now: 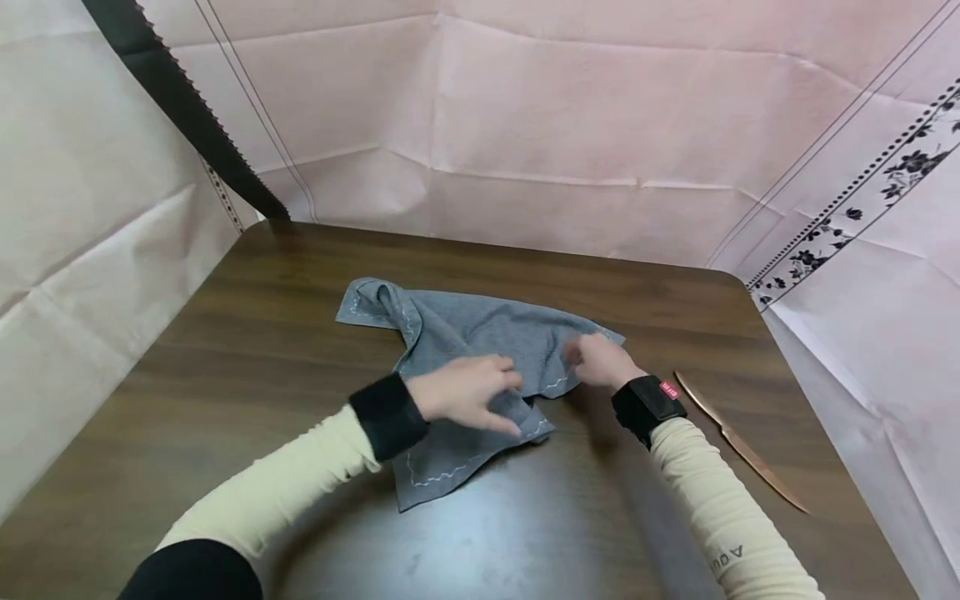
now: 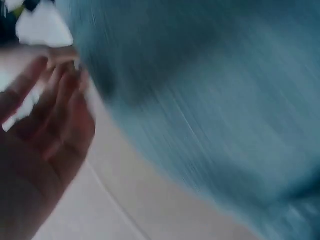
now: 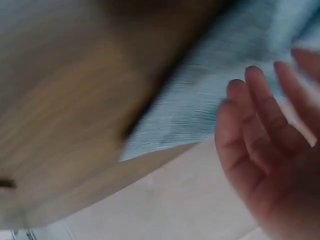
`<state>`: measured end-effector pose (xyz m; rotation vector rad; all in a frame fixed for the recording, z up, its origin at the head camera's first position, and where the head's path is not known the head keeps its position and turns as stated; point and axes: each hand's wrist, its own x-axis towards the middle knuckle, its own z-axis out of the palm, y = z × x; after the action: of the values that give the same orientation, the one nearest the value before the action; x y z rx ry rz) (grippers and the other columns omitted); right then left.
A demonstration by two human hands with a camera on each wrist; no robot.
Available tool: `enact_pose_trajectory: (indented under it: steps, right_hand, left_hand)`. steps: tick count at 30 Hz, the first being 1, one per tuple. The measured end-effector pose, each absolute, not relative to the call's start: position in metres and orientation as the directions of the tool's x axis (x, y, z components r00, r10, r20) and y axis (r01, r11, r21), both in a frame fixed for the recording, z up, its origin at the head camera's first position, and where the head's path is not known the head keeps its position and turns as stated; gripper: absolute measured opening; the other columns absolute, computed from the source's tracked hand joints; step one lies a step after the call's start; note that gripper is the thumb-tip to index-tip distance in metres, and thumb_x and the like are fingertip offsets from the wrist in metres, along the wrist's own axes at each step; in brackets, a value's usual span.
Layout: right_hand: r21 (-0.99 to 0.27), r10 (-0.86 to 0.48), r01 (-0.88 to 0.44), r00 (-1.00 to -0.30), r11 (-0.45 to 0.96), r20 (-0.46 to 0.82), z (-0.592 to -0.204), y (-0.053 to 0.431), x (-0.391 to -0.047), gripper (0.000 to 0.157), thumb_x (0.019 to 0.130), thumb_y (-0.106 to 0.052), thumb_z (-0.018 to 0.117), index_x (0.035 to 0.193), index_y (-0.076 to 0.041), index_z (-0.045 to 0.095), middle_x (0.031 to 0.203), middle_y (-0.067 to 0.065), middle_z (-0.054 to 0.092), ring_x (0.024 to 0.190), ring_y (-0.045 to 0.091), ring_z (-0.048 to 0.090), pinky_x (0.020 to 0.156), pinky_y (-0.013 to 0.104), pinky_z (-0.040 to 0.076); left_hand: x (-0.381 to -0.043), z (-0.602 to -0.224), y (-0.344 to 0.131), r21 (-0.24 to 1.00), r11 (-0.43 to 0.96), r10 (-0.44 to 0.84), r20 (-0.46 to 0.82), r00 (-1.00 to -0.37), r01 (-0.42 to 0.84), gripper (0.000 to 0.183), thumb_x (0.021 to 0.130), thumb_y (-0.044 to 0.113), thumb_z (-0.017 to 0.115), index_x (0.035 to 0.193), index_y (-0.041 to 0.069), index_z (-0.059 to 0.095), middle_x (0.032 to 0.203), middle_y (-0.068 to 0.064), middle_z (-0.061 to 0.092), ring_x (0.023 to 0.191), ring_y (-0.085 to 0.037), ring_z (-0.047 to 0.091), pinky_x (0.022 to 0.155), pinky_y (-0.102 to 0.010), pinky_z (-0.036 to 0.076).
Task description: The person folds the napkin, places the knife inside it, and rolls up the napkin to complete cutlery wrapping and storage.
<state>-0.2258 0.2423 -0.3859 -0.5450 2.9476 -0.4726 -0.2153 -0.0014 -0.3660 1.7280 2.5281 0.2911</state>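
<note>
A crumpled grey-blue cloth (image 1: 487, 325) with white stitching along its edges lies on the table, one corner folded over at the far left. Over its near middle is my left hand (image 1: 468, 392), fingers spread and thumb apart, holding nothing. My right hand (image 1: 597, 360) is at the cloth's right end, blurred in the head view. In the right wrist view its fingers (image 3: 265, 120) are loosely bent beside the cloth (image 3: 200, 100), with nothing pinched. The left wrist view is blurred; the cloth (image 2: 200, 115) fills much of it, and the left fingers (image 2: 65, 110) are bent beside it.
A copper-coloured table knife (image 1: 738, 442) lies on the brown wooden table (image 1: 300, 400), right of the right wrist. Pale creased sheeting (image 1: 570, 125) hangs behind the far edge and along the sides. A black toothed strip (image 1: 187, 100) runs down the sheeting at upper left.
</note>
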Motion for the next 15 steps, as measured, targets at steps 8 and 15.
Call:
enact_pose_trajectory:
  steps: [8,15]
  right_hand:
    - [-0.152,-0.415,-0.405,-0.909,0.901,-0.038,-0.408,0.239,-0.224,0.015,0.071,-0.002,0.063,0.082,-0.012,0.065,0.083,0.004,0.056,0.077,0.021,0.053,0.063,0.038,0.045]
    - [-0.15,-0.31,-0.307,-0.951,0.94,0.006,-0.409,0.267,-0.224,0.021,0.068,0.005,0.052,0.071,-0.012,0.064,0.076,0.003,0.06,0.066,0.017,0.052,0.056,0.036,0.043]
  left_hand:
    - [-0.184,-0.388,0.047,0.017,0.398,0.911,-0.122,-0.393,0.917,0.01,0.082,0.024,0.066,0.084,0.016,0.06,0.077,0.0,0.056,0.067,-0.014,0.053,0.051,-0.024,0.039]
    - [-0.2,-0.382,0.02,0.185,0.428,0.894,-0.229,-0.385,0.885,0.023,0.078,0.0,0.06,0.067,0.016,0.047,0.064,0.003,0.038,0.058,-0.01,0.026,0.053,-0.024,0.024]
